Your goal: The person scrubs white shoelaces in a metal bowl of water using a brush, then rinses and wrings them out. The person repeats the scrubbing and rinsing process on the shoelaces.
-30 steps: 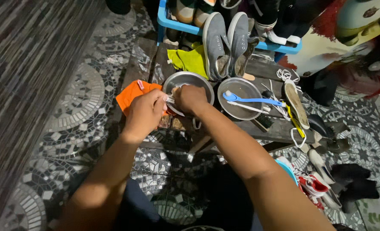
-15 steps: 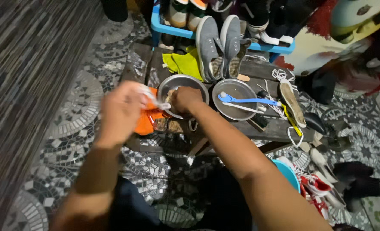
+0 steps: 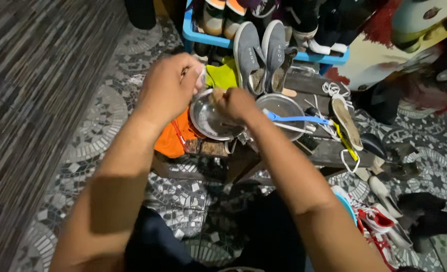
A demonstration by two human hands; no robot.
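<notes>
We've got both fists up over the left metal bowl (image 3: 211, 121): our left hand (image 3: 170, 85) is clenched around a small pale thing (image 3: 199, 75) that's too hidden to tell which way it points, and our right hand (image 3: 236, 103) is closed on something we can't make out. The bowl sits on a low wooden bench (image 3: 324, 148) near its left end, touching an orange cloth (image 3: 175, 138). The second bowl (image 3: 284, 108) beside it holds a blue brush (image 3: 299, 119), long axis running left-right, handle over the right rim; shoes crowd the far and right sides.

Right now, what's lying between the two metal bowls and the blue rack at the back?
In the head view, a pair of grey shoes and a yellow-green cloth lie there.
</notes>
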